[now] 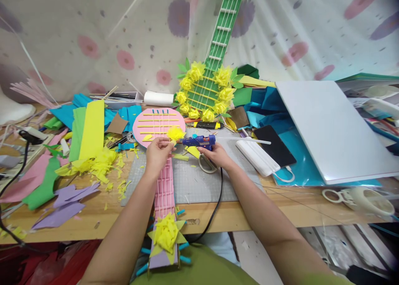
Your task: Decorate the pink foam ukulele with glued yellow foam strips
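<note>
My left hand point(160, 153) pinches a small yellow paper flower point(176, 133) by its base, just over the body of a pink paper guitar point(146, 119). Gripped in my right hand point(217, 154) is a blue hot glue gun point(199, 141), its nozzle pointing left at the flower's underside. A clear glue stick point(246, 140) sticks out of the gun's back. The pink guitar's neck point(164, 185) runs toward me, and a larger yellow flower point(166, 234) sits on its lilac head. Whether the nozzle touches the flower, I cannot tell.
A green paper guitar point(215, 75) ringed with yellow flowers leans at the back. Yellow paper scraps point(101, 164) lie on the left. Scissors point(207, 163) rest on the grey cutting mat point(199, 189). A white power bank point(258, 157), a black phone point(274, 146) and a white board point(333, 131) are on the right.
</note>
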`<state>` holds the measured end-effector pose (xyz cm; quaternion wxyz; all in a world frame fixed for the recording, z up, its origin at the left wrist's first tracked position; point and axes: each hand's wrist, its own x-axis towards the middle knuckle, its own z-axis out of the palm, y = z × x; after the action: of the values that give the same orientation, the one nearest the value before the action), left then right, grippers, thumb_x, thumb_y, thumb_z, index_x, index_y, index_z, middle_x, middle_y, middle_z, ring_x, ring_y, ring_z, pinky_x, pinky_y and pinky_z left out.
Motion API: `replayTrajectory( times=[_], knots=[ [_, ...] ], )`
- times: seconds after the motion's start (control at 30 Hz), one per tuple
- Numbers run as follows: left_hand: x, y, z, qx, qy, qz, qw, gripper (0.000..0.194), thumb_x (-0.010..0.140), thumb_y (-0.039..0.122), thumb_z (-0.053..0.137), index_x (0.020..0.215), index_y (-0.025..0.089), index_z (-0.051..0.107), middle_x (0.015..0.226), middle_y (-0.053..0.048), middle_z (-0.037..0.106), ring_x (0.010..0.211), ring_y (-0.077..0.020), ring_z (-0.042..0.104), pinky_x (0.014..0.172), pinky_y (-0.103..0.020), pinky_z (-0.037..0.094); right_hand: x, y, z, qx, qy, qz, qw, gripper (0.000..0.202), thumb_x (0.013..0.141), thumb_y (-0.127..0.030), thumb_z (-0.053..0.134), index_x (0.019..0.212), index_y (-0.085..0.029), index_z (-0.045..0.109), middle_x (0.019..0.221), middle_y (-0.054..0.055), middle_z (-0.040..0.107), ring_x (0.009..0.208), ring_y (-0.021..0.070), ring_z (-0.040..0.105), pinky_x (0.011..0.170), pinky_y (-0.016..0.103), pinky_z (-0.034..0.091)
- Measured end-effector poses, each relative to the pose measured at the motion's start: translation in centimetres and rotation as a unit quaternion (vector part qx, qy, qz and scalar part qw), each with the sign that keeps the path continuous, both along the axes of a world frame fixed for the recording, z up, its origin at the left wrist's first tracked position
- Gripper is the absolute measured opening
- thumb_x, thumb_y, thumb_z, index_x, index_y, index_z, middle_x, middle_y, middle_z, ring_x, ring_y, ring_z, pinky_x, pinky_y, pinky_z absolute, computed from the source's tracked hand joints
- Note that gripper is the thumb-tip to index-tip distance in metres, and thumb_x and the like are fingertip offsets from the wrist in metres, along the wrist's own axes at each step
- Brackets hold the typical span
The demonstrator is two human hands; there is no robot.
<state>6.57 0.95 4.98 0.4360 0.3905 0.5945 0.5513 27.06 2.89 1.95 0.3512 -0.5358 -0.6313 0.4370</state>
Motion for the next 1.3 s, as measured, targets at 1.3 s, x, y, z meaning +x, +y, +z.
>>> replayTrajectory(
  times=[1.3],
  knots=[
    [-0.4, -0.5, 0.4, 0.015, -0.038, -0.075, 0.996, 0.044, 0.049, 0.036, 0.078, 0.082, 0.015, 0.057, 0.067, -0.002, 0.066, 0.064, -0.0182, 0.067, 0.057, -0.028, 0.053, 3.4, 2.8, -1.5, 0.058, -0.073, -0.251, 0.963, 0.048, 0.065, -0.06, 0.06, 0.078, -0.014, 0.065, 0.069, 0.006, 0.064, 0.065, 0.0178, 0.055, 0.061, 0.029, 0.041]
  ],
)
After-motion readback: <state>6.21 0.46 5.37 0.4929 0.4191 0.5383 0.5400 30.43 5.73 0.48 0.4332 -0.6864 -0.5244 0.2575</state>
